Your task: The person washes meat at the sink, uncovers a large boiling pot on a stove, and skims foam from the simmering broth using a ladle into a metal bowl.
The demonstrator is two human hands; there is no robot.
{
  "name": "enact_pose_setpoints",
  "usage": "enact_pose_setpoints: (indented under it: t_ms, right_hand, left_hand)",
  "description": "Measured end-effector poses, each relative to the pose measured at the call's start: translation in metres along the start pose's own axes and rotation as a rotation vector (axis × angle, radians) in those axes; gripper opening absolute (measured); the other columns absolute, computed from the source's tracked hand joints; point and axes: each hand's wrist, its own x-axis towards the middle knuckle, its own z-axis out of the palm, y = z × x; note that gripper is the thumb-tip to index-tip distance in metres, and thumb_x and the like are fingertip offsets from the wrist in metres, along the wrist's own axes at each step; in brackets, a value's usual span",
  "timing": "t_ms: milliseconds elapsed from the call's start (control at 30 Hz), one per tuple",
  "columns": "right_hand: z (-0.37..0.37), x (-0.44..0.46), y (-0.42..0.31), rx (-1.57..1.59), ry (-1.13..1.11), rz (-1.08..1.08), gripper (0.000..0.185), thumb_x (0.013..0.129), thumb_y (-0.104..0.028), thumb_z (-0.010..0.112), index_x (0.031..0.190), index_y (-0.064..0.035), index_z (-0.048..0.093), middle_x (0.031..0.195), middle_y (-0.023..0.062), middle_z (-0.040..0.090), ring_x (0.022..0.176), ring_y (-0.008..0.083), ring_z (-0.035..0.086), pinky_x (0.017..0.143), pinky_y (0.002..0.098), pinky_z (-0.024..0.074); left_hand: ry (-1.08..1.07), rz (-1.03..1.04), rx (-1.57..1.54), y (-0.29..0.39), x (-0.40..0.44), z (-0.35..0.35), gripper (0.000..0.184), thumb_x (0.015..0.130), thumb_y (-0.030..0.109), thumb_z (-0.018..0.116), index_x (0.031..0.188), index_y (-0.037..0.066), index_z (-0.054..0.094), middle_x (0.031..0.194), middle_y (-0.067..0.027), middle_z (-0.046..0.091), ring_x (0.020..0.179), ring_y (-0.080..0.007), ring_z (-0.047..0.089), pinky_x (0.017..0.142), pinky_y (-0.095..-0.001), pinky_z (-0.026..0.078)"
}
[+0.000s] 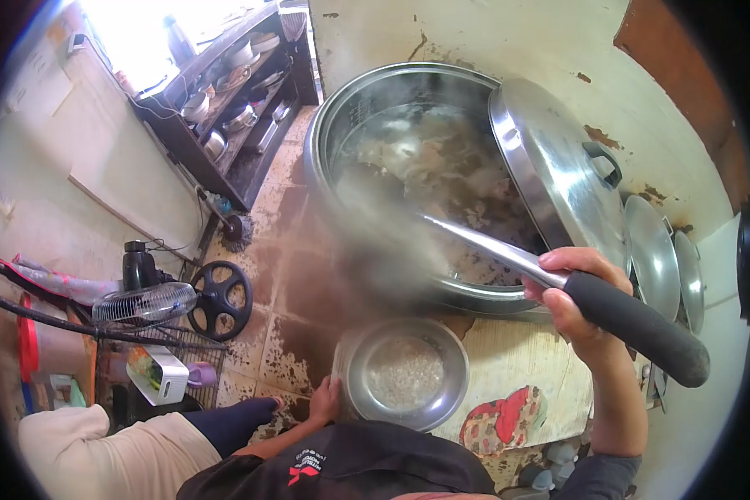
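My right hand (575, 292) is wrapped round a long-handled metal utensil (492, 248), near where its shaft meets the thick black grip. The shaft slants over the rim of a large, steaming metal pot (321, 167). Steam and blur hide the utensil's head, so I cannot tell whether it is a ladle or a skimmer. Cloudy brownish liquid with pale and dark pieces fills the pot. A domed lid (558, 167) leans half across its right side. Low in front, my left hand (325, 400) grips the edge of a wide metal bowl (454, 375) with pale, flecked contents.
Shelves (233, 175) with pans stand at the upper left. A fan (146, 304) and a black handwheel (219, 300) are at the left. Another person's light garment (142, 450) shows at lower left. Metal lids (652, 258) lean against the right wall. The floor tiles (279, 308) look wet.
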Motion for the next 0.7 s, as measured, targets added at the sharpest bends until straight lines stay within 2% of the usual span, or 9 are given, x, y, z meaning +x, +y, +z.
enact_pose_setpoints:
  t_ms: [100, 200, 333, 433, 467, 567, 600, 700]
  right_hand:
    - [-0.003, -0.006, -0.006, 0.124, 0.04, 0.126, 0.038, 0.072, -0.025, 0.068, 0.095, 0.0029, 0.055, 0.079, 0.0134, 0.062, 0.069, 0.0184, 0.063, 0.067, 0.0288, 0.0531]
    - [-0.012, -0.012, -0.009, 0.168, 0.042, 0.15, 0.029, 0.073, -0.016, 0.067, 0.093, 0.0028, 0.057, 0.082, 0.0136, 0.062, 0.068, 0.0168, 0.062, 0.064, 0.0268, 0.0515]
    - [-0.026, -0.021, -0.01, 0.178, 0.063, 0.147, 0.033, 0.073, -0.019, 0.067, 0.093, 0.0044, 0.056, 0.079, 0.0144, 0.061, 0.069, 0.0192, 0.064, 0.064, 0.0287, 0.0539]
    - [-0.037, -0.027, -0.021, 0.247, 0.104, 0.231, 0.036, 0.072, -0.021, 0.068, 0.093, 0.0054, 0.054, 0.077, 0.0151, 0.061, 0.069, 0.0204, 0.064, 0.063, 0.0292, 0.0546]
    - [-0.039, -0.028, -0.024, 0.215, 0.142, 0.234, 0.041, 0.073, -0.028, 0.067, 0.094, 0.005, 0.052, 0.076, 0.016, 0.061, 0.066, 0.02, 0.064, 0.06, 0.0278, 0.0547]
    - [-0.059, -0.029, -0.029, 0.166, 0.175, 0.316, 0.044, 0.076, -0.034, 0.064, 0.095, 0.0039, 0.051, 0.074, 0.0162, 0.062, 0.063, 0.019, 0.063, 0.056, 0.026, 0.054]
    - [-0.06, -0.03, -0.027, 0.126, 0.239, 0.293, 0.04, 0.08, -0.034, 0.058, 0.096, 0.0016, 0.051, 0.072, 0.0154, 0.062, 0.058, 0.0172, 0.063, 0.053, 0.0242, 0.053]
    - [-0.068, -0.033, -0.034, 0.17, 0.324, 0.337, 0.033, 0.083, -0.03, 0.054, 0.096, 0.0003, 0.052, 0.069, 0.0138, 0.063, 0.055, 0.0158, 0.062, 0.051, 0.0226, 0.0525]
  left_hand:
    - [-0.017, -0.003, 0.0, -0.001, 0.001, 0.0, 0.051, 0.09, 0.047, 0.032, 0.111, 0.003, 0.049, 0.09, -0.0274, 0.058, 0.087, -0.0452, 0.054, 0.072, -0.0494, 0.041]
    - [-0.028, -0.003, 0.005, -0.001, 0.001, -0.001, 0.052, 0.09, 0.047, 0.032, 0.112, 0.002, 0.048, 0.092, -0.0271, 0.058, 0.088, -0.0447, 0.054, 0.073, -0.0486, 0.041]
    - [-0.058, -0.004, 0.001, 0.004, 0.0, -0.005, 0.053, 0.09, 0.047, 0.031, 0.113, 0.003, 0.048, 0.095, -0.0266, 0.057, 0.091, -0.044, 0.053, 0.075, -0.0469, 0.042]
    - [0.001, -0.031, 0.035, 0.023, -0.007, -0.01, 0.054, 0.09, 0.048, 0.03, 0.113, 0.002, 0.048, 0.097, -0.0261, 0.057, 0.093, -0.0432, 0.053, 0.077, -0.046, 0.041]
    - [0.003, -0.028, 0.03, 0.022, -0.007, -0.009, 0.054, 0.091, 0.048, 0.031, 0.113, 0.002, 0.048, 0.097, -0.026, 0.057, 0.094, -0.0431, 0.053, 0.077, -0.046, 0.041]
    - [0.0, -0.013, 0.019, 0.015, -0.006, -0.007, 0.054, 0.091, 0.047, 0.031, 0.113, 0.001, 0.048, 0.098, -0.0257, 0.057, 0.095, -0.0429, 0.053, 0.078, -0.046, 0.041]
    - [-0.006, -0.005, 0.018, 0.012, -0.004, -0.006, 0.054, 0.091, 0.047, 0.031, 0.113, 0.001, 0.048, 0.098, -0.0257, 0.057, 0.095, -0.0429, 0.053, 0.078, -0.046, 0.041]
    - [-0.02, 0.003, -0.003, 0.007, -0.001, -0.005, 0.053, 0.092, 0.046, 0.03, 0.113, 0.0, 0.048, 0.098, -0.0257, 0.057, 0.095, -0.0427, 0.053, 0.079, -0.0457, 0.041]
